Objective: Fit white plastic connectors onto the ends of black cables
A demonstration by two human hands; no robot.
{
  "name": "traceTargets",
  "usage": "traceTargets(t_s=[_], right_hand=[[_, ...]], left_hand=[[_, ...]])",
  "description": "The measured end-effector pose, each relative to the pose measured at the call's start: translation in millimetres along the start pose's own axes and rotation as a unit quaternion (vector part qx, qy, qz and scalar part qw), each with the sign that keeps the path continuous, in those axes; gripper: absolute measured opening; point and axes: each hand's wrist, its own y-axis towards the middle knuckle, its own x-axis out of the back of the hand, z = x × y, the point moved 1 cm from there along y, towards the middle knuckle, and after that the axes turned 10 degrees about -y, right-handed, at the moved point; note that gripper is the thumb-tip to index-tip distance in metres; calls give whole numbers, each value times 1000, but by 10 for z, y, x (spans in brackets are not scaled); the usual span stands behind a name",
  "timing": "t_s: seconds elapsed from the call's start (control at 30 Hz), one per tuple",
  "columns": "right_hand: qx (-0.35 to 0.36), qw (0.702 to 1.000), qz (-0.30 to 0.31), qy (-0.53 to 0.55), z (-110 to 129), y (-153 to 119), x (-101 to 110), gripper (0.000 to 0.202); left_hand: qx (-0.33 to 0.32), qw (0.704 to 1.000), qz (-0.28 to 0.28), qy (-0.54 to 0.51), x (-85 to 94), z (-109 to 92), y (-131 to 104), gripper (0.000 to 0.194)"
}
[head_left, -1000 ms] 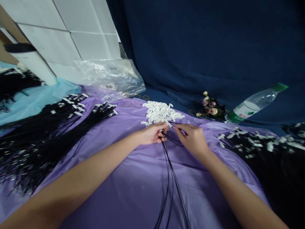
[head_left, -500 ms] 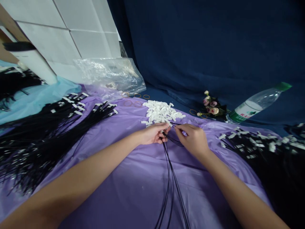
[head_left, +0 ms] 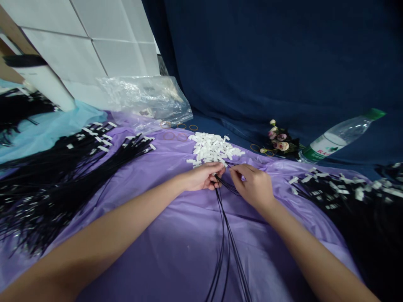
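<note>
Head view: the left hand [head_left: 203, 177] and right hand [head_left: 256, 184] pinch black cords [head_left: 223, 212], which could slip and tangle if either grip gets loose.

I can't read any full word or number from here. On the clear bottle [head_left: 351, 127] I see a green and white label [head_left: 325, 147] with red characters across its middle and small pale ones on the green below, all too blurred for me to make out. The clear plastic bag [head_left: 138, 98] carries a faint dark mark, and the white cup [head_left: 52, 86] has tiny print under its black lid [head_left: 25, 61], also unreadable to me.
</note>
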Motion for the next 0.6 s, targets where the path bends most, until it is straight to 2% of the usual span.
traceTargets(t_s=[0.3, 0.6], right_hand=[[-54, 995, 43, 77, -11, 42, 21, 18], [-32, 999, 11, 25, 27, -1, 5, 20]], left_hand=[[1, 1000, 24, 16, 0, -8, -16, 39], [-3, 999, 38, 26, 9, 6, 6, 38]])
